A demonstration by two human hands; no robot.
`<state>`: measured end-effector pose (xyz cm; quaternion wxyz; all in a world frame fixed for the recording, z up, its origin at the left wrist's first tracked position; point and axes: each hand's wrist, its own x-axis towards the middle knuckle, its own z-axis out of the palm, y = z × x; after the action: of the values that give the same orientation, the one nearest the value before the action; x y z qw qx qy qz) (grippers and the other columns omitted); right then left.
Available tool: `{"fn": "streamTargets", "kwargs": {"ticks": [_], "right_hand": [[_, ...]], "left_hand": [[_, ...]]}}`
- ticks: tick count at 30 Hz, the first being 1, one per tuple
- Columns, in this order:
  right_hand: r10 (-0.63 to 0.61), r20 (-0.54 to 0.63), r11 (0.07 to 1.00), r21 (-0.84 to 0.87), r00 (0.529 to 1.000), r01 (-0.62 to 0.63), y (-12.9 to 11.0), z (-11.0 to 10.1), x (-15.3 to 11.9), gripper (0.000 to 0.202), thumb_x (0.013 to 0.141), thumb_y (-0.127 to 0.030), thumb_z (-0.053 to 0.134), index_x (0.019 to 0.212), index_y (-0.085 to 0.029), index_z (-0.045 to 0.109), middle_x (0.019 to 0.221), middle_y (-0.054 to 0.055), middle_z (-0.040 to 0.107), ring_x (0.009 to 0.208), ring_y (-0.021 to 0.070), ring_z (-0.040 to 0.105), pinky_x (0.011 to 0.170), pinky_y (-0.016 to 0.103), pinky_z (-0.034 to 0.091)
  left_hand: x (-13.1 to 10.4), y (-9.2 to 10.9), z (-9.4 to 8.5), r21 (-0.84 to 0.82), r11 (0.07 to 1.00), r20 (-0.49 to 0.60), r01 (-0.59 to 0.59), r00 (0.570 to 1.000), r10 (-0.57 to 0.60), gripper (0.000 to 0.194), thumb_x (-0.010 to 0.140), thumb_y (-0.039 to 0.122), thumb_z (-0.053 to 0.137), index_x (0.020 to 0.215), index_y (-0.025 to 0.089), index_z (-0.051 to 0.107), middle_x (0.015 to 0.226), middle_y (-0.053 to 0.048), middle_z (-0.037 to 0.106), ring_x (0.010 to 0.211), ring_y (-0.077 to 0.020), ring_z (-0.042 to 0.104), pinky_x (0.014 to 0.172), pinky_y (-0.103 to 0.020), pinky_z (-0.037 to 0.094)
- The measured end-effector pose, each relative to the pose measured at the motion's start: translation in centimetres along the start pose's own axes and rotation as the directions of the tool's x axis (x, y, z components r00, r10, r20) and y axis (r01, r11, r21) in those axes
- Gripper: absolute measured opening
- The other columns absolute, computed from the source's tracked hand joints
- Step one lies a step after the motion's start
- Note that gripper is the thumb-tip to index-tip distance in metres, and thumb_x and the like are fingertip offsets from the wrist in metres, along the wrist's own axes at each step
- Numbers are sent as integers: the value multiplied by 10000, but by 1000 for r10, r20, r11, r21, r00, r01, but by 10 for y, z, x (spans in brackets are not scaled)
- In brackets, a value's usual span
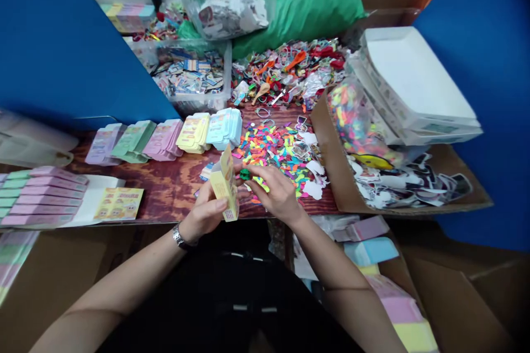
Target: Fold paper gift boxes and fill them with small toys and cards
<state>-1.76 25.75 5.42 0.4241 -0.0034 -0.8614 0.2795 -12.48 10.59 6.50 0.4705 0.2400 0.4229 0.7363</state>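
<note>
My left hand [207, 210], with a metal watch at the wrist, is wrapped round a small yellow printed carton [223, 190] held tilted above the table's front edge. To its right, the fingers of my right hand [275, 190] pinch a small dark green item [244, 174] close beside the carton; its exact kind is too small to make out. Beyond my hands lies a spread of small bright neon pieces [265, 146]. White and clear cut-outs [314, 171] lie at the right side of that spread.
Flat cartons in pastel stacks [165, 139] line the table's left. Behind are a clear bin of packets [190, 74], mixed trinkets [290, 66] and a green bag [306, 5]. At right, an open cardboard box [331, 160] stands beneath white trays [418, 77].
</note>
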Motion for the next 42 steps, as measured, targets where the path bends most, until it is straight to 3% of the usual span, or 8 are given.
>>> {"fn": "streamTargets", "kwargs": {"ticks": [15,20,25,29,31,34,38,42], "right_hand": [[-212,31,966,-142,977,214,-35,21,-17,259,934,-213,597,1187,-182,643,1165,89,645,1089,164,629,958,309,562],[-350,52,917,-187,935,354,-60,53,-21,295,921,-210,612,1214,-174,626,1146,96,648,1073,188,627,914,326,560],[-238,122,967,-64,964,247,-96,89,-7,234,971,-303,547,1132,-167,650,1055,90,665,1011,161,631,915,294,528],[-120,247,988,128,962,91,-131,128,-1,189,974,-306,547,1042,-159,644,953,53,665,874,108,624,811,221,500],[-128,445,969,248,886,16,-147,155,-6,202,970,-331,554,1018,-156,643,921,37,658,821,86,614,763,191,478],[-225,767,935,344,601,-89,-162,205,-27,230,935,-369,606,996,-154,660,902,29,655,804,83,614,738,174,448],[27,968,903,83,249,-421,-163,284,-56,198,837,-330,727,910,-152,684,819,4,652,724,82,590,685,164,399],[364,922,722,-190,131,-665,-158,353,-69,364,975,-392,520,1194,-116,610,974,73,663,728,93,603,635,164,441]], "left_hand": [[-59,10,-10,93,985,3,-149,989,149,682,653,452,784,1260,209,589,1279,-118,566,1108,-329,576,930,-475,541],[-96,12,-38,44,981,51,-188,981,186,689,666,431,787,1282,205,577,1348,-127,528,1195,-366,540,998,-513,496],[-136,30,-76,113,957,11,-266,964,267,717,685,372,798,1333,207,539,1407,-145,485,1279,-377,487,1001,-495,507],[-169,67,-119,276,850,-153,-449,853,500,762,661,341,824,1348,209,524,1416,-146,476,1266,-358,500,927,-453,558],[-187,86,-141,356,767,-253,-533,736,628,731,666,368,826,1323,209,548,1363,-117,524,1201,-325,545,876,-411,576],[-211,105,-169,435,693,-373,-574,586,720,635,721,408,791,1290,231,569,1271,-30,583,1138,-266,569,840,-350,566],[-230,106,-192,432,705,-472,-562,526,708,609,718,400,792,1263,240,574,1201,-6,608,1076,-227,594,794,-308,565],[-235,101,-209,392,718,-523,-575,503,688,614,655,366,835,1203,225,597,1164,-75,620,982,-220,642,744,-317,600]]}}
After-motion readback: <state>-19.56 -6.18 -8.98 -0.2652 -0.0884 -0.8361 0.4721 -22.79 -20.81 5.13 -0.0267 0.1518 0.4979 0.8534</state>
